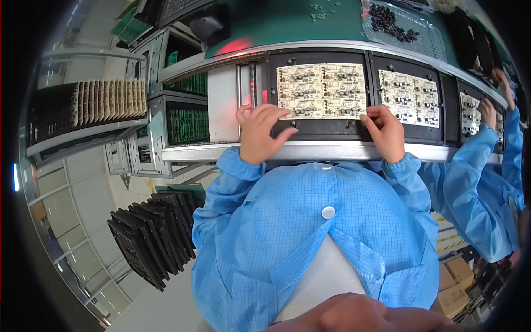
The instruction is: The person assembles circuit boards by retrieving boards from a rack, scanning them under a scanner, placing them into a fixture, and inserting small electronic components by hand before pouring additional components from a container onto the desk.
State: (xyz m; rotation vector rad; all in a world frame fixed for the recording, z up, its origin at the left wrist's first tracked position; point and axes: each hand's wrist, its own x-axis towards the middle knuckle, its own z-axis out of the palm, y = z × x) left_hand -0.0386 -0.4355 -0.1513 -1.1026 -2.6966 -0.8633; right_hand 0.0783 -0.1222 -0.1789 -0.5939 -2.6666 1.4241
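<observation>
A cream circuit board panel [322, 91] with dark components lies flat in a black carrier frame [318, 130] in front of me. My left hand [261, 134] is at its lower left corner, fingers stretched out and thumb apart, with a fingertip at the board's edge. At the lower right corner is my right hand [385, 133], its thumb and curled forefinger closed at the edge of the panel. Another populated board [409, 97] sits in the adjoining black carrier to the right.
Metal rails [310, 150] edge the line. A rack of upright boards [110, 102] stands left, above stacked black carriers [152, 232]. Black components [390, 23] lie in a clear tray on the green bench [282, 25]. A co-worker's blue sleeve [470, 166] is at right.
</observation>
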